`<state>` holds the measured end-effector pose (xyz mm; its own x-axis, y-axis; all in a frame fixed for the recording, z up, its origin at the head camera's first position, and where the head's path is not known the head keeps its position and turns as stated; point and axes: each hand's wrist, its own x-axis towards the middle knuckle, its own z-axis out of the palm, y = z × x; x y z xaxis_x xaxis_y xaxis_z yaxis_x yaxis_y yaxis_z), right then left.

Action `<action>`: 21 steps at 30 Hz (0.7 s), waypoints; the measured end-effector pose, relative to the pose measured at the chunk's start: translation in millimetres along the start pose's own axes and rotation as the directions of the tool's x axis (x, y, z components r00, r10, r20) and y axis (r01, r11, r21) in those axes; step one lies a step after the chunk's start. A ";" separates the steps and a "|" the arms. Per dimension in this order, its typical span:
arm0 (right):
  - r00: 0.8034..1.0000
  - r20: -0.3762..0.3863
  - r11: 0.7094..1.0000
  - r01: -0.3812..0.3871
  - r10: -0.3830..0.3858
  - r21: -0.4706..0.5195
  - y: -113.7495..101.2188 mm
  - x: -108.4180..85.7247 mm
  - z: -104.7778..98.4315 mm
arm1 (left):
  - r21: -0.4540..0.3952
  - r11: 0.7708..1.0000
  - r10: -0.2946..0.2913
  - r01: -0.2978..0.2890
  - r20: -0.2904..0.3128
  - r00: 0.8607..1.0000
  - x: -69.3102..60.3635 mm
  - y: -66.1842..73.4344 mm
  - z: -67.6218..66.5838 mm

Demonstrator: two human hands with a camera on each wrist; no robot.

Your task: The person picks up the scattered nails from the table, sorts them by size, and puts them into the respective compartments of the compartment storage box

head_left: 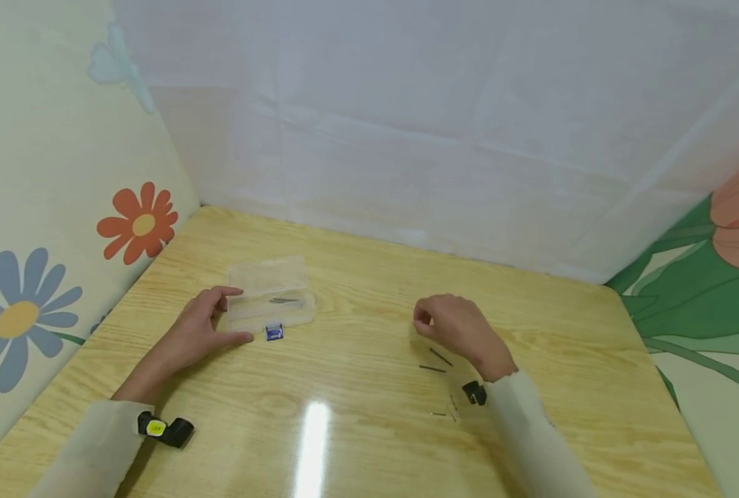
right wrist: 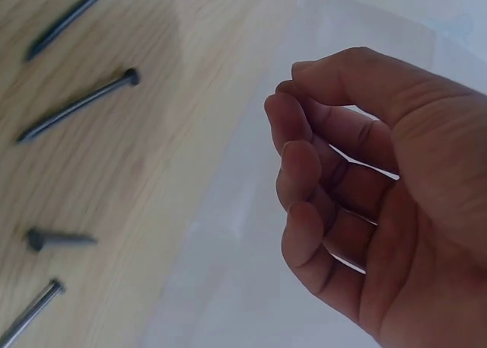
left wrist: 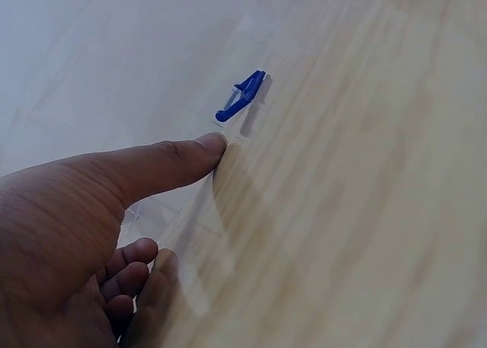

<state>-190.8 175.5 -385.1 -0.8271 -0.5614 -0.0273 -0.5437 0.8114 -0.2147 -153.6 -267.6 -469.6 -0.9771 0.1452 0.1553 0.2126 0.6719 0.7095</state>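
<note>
A clear plastic box stands on the table at left, its lid folded back. A few thin nails lie inside. On its front side hangs a blue latch. My left hand holds the box's left end, thumb along the front edge and index finger at the back. Over the table at right, my right hand has its fingers curled and the thumb against the index finger; nothing shows between them. Several loose nails, longer and shorter, lie on the wood near that hand.
The wooden table meets a white sheet at its back edge. Flower-patterned panels border it on the left and right. Black camera mounts sit at both wrists.
</note>
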 end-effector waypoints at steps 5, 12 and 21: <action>0.999 0.011 0.999 -0.037 0.038 -0.027 13.3 -18.6 3.4 | -0.001 1.000 0.000 0.000 0.006 1.000 0.1 0.6 0.9; 0.998 0.003 0.998 -0.068 0.068 -0.018 29.0 -37.5 9.7 | 0.008 1.000 0.002 -0.002 -0.001 1.000 0.0 -1.5 0.3; 0.994 0.004 0.994 -0.111 0.111 -0.020 42.9 -50.0 13.8 | 0.001 1.000 -0.004 0.004 0.010 1.000 0.7 -1.1 -0.7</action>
<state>-170.7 236.2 -406.4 -0.8817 -0.4686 -0.0552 -0.4514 0.8718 -0.1905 -154.5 -268.7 -469.8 -0.9780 0.1497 0.1453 0.2085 0.6732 0.7095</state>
